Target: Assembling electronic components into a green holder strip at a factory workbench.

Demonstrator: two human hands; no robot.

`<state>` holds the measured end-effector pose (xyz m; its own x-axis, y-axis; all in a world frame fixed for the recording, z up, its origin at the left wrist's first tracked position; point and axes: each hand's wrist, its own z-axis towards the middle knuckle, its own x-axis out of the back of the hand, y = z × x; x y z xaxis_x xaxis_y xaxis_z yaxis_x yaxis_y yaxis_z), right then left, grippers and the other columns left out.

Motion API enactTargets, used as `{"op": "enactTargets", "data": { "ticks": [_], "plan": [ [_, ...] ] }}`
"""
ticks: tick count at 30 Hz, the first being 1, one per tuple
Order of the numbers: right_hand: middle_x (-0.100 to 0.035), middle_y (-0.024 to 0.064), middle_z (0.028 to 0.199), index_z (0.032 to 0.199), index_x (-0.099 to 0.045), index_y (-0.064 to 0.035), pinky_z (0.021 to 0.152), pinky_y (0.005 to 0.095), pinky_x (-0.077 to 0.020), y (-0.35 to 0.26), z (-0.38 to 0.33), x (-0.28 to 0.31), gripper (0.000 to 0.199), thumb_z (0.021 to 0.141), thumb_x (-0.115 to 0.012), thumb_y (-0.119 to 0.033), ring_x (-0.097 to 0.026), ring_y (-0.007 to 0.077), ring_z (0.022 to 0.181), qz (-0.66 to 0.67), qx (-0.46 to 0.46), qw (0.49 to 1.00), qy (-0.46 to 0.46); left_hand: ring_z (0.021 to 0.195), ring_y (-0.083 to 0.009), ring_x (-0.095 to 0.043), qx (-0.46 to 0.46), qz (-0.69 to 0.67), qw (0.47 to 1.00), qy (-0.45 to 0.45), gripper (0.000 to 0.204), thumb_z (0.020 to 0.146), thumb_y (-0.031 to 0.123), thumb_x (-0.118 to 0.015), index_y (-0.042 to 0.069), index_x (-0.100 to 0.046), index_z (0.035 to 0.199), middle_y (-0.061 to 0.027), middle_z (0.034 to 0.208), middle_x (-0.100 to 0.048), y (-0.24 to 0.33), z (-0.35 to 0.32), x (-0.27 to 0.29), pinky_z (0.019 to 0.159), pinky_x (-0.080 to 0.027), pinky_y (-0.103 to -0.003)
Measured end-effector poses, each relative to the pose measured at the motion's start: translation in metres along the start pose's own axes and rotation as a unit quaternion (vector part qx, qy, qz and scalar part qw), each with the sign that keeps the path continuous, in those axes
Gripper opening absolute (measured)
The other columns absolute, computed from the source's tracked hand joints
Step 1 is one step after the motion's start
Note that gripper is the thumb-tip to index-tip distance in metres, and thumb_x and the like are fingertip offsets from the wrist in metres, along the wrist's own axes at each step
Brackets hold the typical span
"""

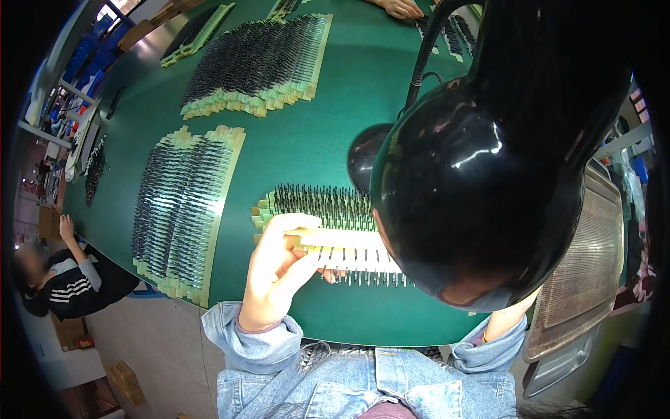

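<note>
From the head view we see the left hand (276, 269) closed on one end of a pale strip (349, 255) of small pins, held just above the green table (307, 140). The right hand sits hidden behind the black lamp (481, 174), so we cannot tell its grip. More strips (321, 206) lie just beyond.

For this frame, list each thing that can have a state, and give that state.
left hand: closed around one end of a taped component strip.
taped component strip: lifted above the table, held level.
right hand: hidden behind the lamp.
black desk lamp: head bent low over the work; whether lit, cannot tell.
strip stacks: lying flat on the green table.
</note>
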<state>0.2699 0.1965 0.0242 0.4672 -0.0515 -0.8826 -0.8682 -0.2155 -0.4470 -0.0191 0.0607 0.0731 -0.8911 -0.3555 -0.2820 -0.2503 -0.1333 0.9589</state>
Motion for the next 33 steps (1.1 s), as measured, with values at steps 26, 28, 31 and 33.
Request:
{"op": "enactTargets", "data": {
  "ticks": [26,28,31,33],
  "plan": [
    [-0.05,0.0073,0.095,0.107,-0.045,-0.0076,0.076,0.0318,-0.046,0.01,-0.009,-0.024,0.029,0.091,-0.035,-0.03,-0.051,0.016,0.085,-0.211,0.062,0.973,0.067,0.081,-0.0109,-0.053,-0.034,0.145,0.986,0.071,0.033,0.079,-0.005,-0.047,-0.004,-0.043,0.111,-0.009,0.094,-0.054,-0.005,0.001,0.006,0.073,-0.041,-0.021],
    [-0.05,0.0088,0.097,0.107,-0.045,-0.007,0.077,0.0324,-0.0456,0.01,-0.007,-0.02,0.031,0.092,-0.034,-0.031,-0.052,0.0177,0.087,-0.198,0.045,0.976,0.076,0.08,-0.0107,-0.052,-0.034,0.153,0.985,0.076,0.032,0.078,-0.005,-0.047,-0.005,-0.043,0.111,-0.0095,0.097,-0.053,-0.008,0.0,0.007,0.073,-0.04,-0.021],
    [-0.053,0.0116,0.098,0.108,-0.044,-0.0057,0.079,0.0331,-0.0453,0.01,-0.01,-0.022,0.032,0.092,-0.033,-0.031,-0.054,0.0195,0.088,-0.193,0.037,0.979,0.049,0.081,-0.0097,-0.048,-0.036,0.183,0.978,0.095,0.033,0.077,-0.006,-0.047,-0.005,-0.044,0.11,-0.0102,0.108,-0.048,-0.01,0.0,0.009,0.073,-0.039,-0.021],
    [-0.056,0.0141,0.097,0.107,-0.044,-0.0044,0.079,0.0327,-0.0454,0.011,-0.01,-0.02,0.033,0.092,-0.033,-0.031,-0.056,0.0204,0.087,-0.241,0.01,0.97,0.029,0.088,-0.0106,-0.048,-0.069,0.123,0.98,0.14,0.032,0.077,-0.006,-0.047,-0.004,-0.045,0.109,-0.0107,0.112,-0.046,-0.017,-0.001,0.011,0.078,-0.038,-0.021]
  ]
}}
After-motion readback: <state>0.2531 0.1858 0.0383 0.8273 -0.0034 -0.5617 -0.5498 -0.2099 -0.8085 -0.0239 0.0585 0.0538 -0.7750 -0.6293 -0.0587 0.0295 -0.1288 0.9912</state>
